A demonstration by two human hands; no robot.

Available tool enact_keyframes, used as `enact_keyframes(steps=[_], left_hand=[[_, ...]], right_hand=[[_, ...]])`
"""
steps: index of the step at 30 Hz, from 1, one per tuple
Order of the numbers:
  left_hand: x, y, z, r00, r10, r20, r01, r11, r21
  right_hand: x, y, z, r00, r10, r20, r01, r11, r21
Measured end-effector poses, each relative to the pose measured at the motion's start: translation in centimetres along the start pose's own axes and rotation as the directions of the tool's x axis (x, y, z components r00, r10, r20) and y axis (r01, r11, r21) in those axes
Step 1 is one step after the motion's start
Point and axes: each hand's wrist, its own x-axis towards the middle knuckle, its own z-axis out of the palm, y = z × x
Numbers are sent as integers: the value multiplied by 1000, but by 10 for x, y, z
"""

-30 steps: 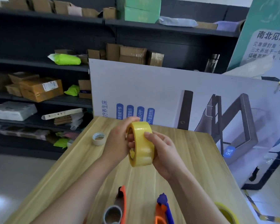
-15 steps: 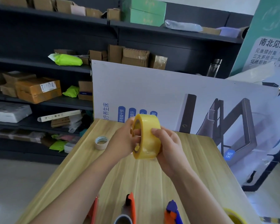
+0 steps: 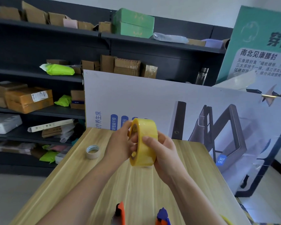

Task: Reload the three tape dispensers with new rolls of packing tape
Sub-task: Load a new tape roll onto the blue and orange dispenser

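At frame centre, both hands grip a yellow translucent packing tape roll (image 3: 143, 142) above the wooden table (image 3: 136, 189): left hand (image 3: 120, 143) fingers curled through its core, right hand (image 3: 162, 151) wrapped round its outside.

At 6 o'clock an orange dispenser (image 3: 120, 212) and a blue dispenser (image 3: 162, 215) are cut off by the lower edge. At 5 o'clock only a yellow sliver (image 3: 225, 219) is shown. Behind the tape roll (image 3: 144, 143), the fingertips of the right hand (image 3: 165, 153) are hidden.

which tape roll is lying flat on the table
The small pale roll lies flat on the table, left of the left hand; the big yellow roll is held on edge between that hand and the right hand.
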Motion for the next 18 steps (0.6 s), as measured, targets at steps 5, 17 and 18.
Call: enact_keyframes(steps=[5, 17, 18], left_hand=[[-1, 6, -3, 997, -73, 16, 71, 994, 82], [-26, 32, -35, 959, 270, 87, -255, 955, -150], [-27, 31, -35, 960, 272, 70, -263, 958, -118]], right_hand=[[-5, -3, 0, 1000, -12, -7, 12, 1000, -26], [-2, -2, 5, 997, 80, -14, -81, 987, -138], [-2, -3, 4, 994, 105, -5, -104, 984, -142]])
